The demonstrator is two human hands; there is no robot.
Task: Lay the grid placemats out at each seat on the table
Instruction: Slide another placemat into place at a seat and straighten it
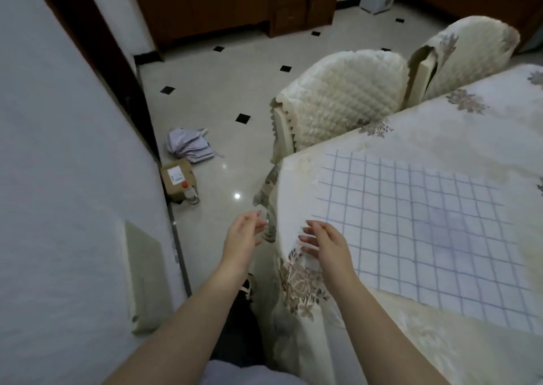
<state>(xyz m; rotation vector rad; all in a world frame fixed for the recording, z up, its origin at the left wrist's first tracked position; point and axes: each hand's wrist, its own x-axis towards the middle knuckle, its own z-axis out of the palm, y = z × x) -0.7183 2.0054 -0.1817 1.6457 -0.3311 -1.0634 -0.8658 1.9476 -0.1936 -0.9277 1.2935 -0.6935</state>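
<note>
While the mat [426, 229] lies flat on the table [440, 126], near the corner closest to the person, both hands are in the air by that corner. The mat is white with thin blue lines that make squares. The right hand [326, 243] is over the table edge, just beside the mat's near left corner. Its fingers are spread apart and hold nothing. They are blurry, so I cannot tell if they touch the mat. The left hand [244, 237] is off the table, next to the hanging tablecloth [296, 284]. Its fingers are a little bent and apart, and they hold nothing too. The tablecloth is cream with flowers. Two chairs [343, 96] with padded covers stand at the far side. On the floor [220, 91] by the wall are a box [177, 179], a small bottle [191, 192] and a bundle of cloth [189, 145].
</note>
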